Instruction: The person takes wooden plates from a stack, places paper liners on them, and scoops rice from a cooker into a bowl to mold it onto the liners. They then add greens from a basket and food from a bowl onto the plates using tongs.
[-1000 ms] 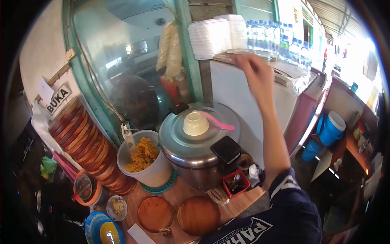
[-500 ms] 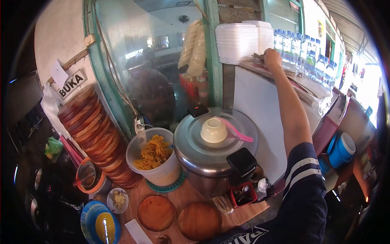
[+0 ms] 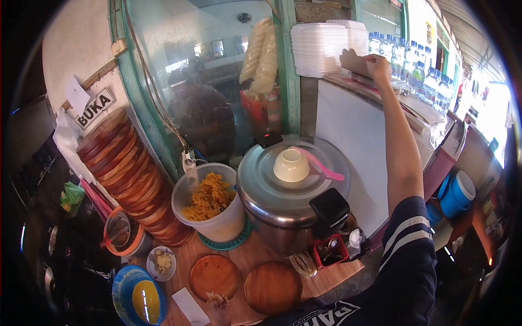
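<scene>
At the upper right, my right hand [image 3: 379, 68] pinches a piece of brown paper [image 3: 354, 62], which curls up beside the stacked white foam boxes [image 3: 321, 49]. Beneath that hand lies a flat stack of wrapped sheets [image 3: 375, 93] on a ledge. My left hand [image 3: 219, 314] shows only in part at the bottom edge, its fingers drawn together with pale bits at the tips that I cannot make out. It is close to the left round wooden plate [image 3: 215, 277] and a white paper slip [image 3: 190, 307]. A second wooden plate [image 3: 273, 288] lies to the right.
A large steel pot [image 3: 261, 209] carries an upturned bowl [image 3: 291, 165] and a pink spoon [image 3: 325, 167]. Left of it stand a tub of orange shredded food [image 3: 209, 198] and tall stacked wooden plates [image 3: 136, 179]. Water bottles [image 3: 399, 57] line the ledge. A blue basin [image 3: 122, 288] sits lower left.
My right hand has shifted slightly right and lifted the brown paper's edge, which now stands up. My left hand has come further into view at the bottom. The whole view has shifted slightly.
</scene>
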`<state>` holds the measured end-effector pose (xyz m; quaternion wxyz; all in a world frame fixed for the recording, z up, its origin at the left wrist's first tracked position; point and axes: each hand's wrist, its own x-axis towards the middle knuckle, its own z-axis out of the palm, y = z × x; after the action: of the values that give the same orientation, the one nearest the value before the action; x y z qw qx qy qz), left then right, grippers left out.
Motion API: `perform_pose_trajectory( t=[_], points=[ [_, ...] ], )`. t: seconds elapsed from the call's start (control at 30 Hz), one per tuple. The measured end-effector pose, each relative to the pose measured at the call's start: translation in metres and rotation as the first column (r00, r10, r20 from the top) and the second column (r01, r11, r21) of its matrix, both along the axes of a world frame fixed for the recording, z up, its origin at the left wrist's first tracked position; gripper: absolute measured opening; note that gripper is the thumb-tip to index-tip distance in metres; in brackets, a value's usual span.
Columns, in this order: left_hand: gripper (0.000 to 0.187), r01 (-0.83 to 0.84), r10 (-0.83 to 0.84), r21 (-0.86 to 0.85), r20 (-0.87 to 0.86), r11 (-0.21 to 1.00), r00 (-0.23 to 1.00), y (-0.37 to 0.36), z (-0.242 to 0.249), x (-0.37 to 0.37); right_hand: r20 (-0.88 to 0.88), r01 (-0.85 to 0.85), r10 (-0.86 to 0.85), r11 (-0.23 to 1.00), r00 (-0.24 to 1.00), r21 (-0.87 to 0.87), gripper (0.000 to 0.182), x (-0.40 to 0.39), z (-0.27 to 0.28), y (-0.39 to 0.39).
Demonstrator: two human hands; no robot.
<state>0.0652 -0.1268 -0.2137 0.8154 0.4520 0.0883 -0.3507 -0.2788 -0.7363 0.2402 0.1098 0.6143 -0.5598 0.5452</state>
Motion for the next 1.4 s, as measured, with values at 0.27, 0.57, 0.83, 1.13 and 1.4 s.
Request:
perform_pose_trajectory(
  t=[0.27, 0.57, 0.83, 1.13, 1.4],
  points=[
    [0.019, 0.078, -0.081, 0.027, 0.133, 0.997, 0.988, -0.016, 0.026, 0.01, -0.064, -0.261, 0.259, 0.965, 0.964, -0.028, 0.015, -0.004, -0.015, 0.001],
    [0.014, 0.11, -0.112, 0.029, 0.086, 0.994, 0.99, -0.019, 0.026, 0.013, -0.089, -0.336, 0.324, 0.902, 0.942, -0.272, 0.012, -0.008, -0.019, 0.019],
    [0.02, 0.123, -0.11, -0.125, 0.104, 0.985, 0.988, -0.008, 0.013, 0.024, 0.226, -0.312, 0.676, 0.576, 0.702, -0.756, 0.018, 0.021, 0.012, 0.095],
    [0.039, 0.185, -0.007, -0.452, 0.367, 0.873, 0.93, -0.032, 0.158, 0.009, 0.101, -0.752, 0.807, 0.58, 0.581, -0.314, 0.024, 0.128, -0.085, 0.382],
    [0.026, 0.455, -0.175, -0.397, 0.569, 0.797, 0.804, -0.024, 0.143, -0.024, 0.722, -0.976, 0.692, -0.137, 0.027, 0.167, 0.013, 0.217, -0.274, 0.412]
  ],
)
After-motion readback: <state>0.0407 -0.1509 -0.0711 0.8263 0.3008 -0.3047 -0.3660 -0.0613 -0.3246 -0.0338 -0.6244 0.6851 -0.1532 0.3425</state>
